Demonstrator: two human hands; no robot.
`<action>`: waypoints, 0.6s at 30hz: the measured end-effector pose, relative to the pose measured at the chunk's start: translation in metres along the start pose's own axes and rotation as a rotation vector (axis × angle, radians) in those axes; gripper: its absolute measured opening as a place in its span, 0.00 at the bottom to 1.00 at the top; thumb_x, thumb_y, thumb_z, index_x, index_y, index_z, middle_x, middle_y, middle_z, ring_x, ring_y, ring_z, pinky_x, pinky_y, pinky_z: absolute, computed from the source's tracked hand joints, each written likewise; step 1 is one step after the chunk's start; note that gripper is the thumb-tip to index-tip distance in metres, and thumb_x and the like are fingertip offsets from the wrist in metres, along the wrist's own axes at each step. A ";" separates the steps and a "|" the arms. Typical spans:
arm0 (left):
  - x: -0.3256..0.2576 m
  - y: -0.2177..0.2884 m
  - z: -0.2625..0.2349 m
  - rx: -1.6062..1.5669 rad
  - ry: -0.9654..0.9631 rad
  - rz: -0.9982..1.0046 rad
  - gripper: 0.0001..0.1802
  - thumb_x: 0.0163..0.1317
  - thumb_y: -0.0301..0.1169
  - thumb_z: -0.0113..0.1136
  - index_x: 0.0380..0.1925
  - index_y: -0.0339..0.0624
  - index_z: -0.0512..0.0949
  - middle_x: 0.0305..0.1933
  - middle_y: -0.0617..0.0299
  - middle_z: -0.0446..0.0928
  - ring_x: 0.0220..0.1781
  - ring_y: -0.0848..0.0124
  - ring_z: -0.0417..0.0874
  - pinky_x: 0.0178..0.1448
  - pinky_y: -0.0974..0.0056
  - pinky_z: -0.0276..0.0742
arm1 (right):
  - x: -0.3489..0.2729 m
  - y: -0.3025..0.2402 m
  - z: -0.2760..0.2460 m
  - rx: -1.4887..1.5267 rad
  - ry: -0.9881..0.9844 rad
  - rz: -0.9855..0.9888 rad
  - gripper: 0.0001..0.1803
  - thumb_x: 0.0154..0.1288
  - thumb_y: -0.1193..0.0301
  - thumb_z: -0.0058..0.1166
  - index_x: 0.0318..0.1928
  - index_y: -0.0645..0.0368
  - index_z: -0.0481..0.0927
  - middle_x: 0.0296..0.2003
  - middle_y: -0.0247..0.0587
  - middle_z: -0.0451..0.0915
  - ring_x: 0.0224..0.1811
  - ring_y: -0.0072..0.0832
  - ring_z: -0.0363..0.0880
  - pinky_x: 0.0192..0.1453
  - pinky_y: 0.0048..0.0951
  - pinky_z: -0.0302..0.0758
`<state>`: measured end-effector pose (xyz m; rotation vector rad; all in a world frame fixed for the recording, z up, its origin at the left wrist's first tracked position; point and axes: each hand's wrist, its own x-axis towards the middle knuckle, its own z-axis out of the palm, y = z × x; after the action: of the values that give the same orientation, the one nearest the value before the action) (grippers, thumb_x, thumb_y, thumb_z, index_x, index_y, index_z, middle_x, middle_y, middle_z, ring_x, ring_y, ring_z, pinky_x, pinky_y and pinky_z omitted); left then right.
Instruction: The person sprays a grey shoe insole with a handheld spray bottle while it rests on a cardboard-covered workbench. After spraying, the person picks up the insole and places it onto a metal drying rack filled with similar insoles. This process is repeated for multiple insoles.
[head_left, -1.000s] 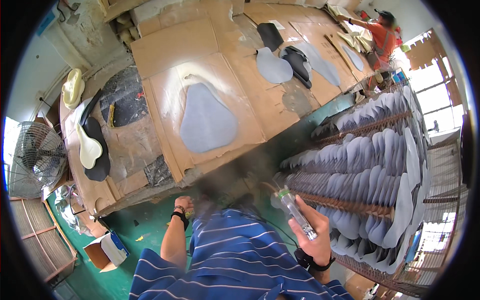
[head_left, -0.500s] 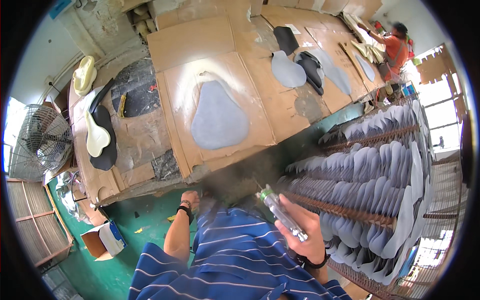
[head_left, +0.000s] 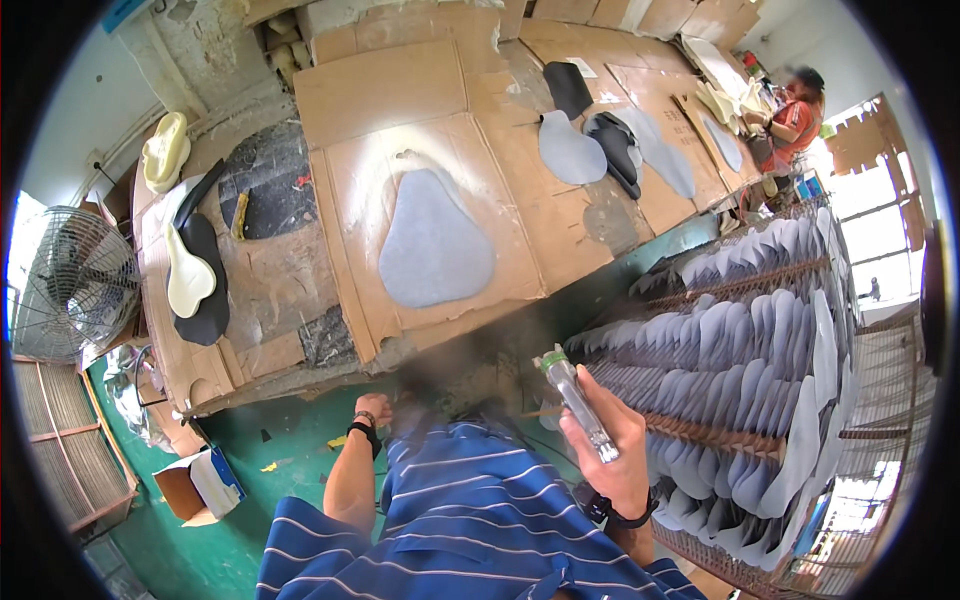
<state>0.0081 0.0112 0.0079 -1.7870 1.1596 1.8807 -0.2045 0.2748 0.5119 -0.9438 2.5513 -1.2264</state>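
My right hand [head_left: 612,440] is wrapped round a clear cylindrical tool [head_left: 580,402] with a green collar, held tilted in front of my body beside the rack. At the table's front edge my left hand [head_left: 374,408] hangs low with its fingers curled; whatever is in them, if anything, is hidden. A grey pear-shaped piece of sheet material [head_left: 436,240] lies flat on a cardboard sheet [head_left: 505,265], beyond both hands and touched by neither. Whitish residue marks the cardboard round its narrow end.
A rack [head_left: 690,430] at right holds many grey pieces. Cream saddle-shaped forms [head_left: 190,285] and black pieces lie on the table's left, with a fan [head_left: 80,285] beside it. A person [head_left: 795,120] in orange handles cream forms at the far right. An open box [head_left: 200,488] stands on the floor.
My right hand has moved slightly up and right with the clear tool. My left hand stays low. The far person has drawn the arms in closer to the body.
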 end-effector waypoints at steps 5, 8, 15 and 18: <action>-0.002 0.001 0.000 0.019 0.015 0.023 0.17 0.64 0.32 0.61 0.52 0.40 0.80 0.36 0.55 0.83 0.32 0.62 0.85 0.34 0.53 0.87 | 0.000 -0.006 0.001 0.036 -0.040 -0.034 0.32 0.57 0.83 0.63 0.64 0.67 0.73 0.38 0.52 0.83 0.34 0.40 0.84 0.41 0.31 0.79; -0.003 -0.002 0.000 0.020 0.012 0.039 0.17 0.64 0.32 0.61 0.52 0.40 0.80 0.37 0.55 0.83 0.32 0.61 0.85 0.34 0.53 0.87 | -0.004 -0.001 0.004 0.063 0.003 -0.013 0.32 0.57 0.83 0.64 0.64 0.67 0.73 0.39 0.52 0.83 0.34 0.41 0.84 0.41 0.32 0.79; 0.002 -0.015 -0.003 0.032 0.013 0.008 0.16 0.65 0.33 0.61 0.52 0.41 0.80 0.38 0.54 0.83 0.34 0.61 0.86 0.36 0.52 0.87 | -0.011 -0.008 -0.010 0.068 -0.074 -0.040 0.32 0.56 0.83 0.64 0.63 0.68 0.74 0.40 0.54 0.83 0.36 0.42 0.85 0.43 0.30 0.79; -0.002 -0.015 -0.001 0.029 0.011 0.008 0.16 0.65 0.33 0.61 0.51 0.40 0.80 0.38 0.54 0.83 0.33 0.61 0.86 0.36 0.52 0.87 | -0.014 -0.005 -0.013 0.067 -0.016 0.045 0.30 0.57 0.82 0.64 0.63 0.68 0.75 0.40 0.55 0.83 0.36 0.42 0.85 0.43 0.30 0.79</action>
<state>0.0192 0.0201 0.0044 -1.7814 1.1934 1.8513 -0.1956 0.2893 0.5225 -0.8733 2.4886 -1.2780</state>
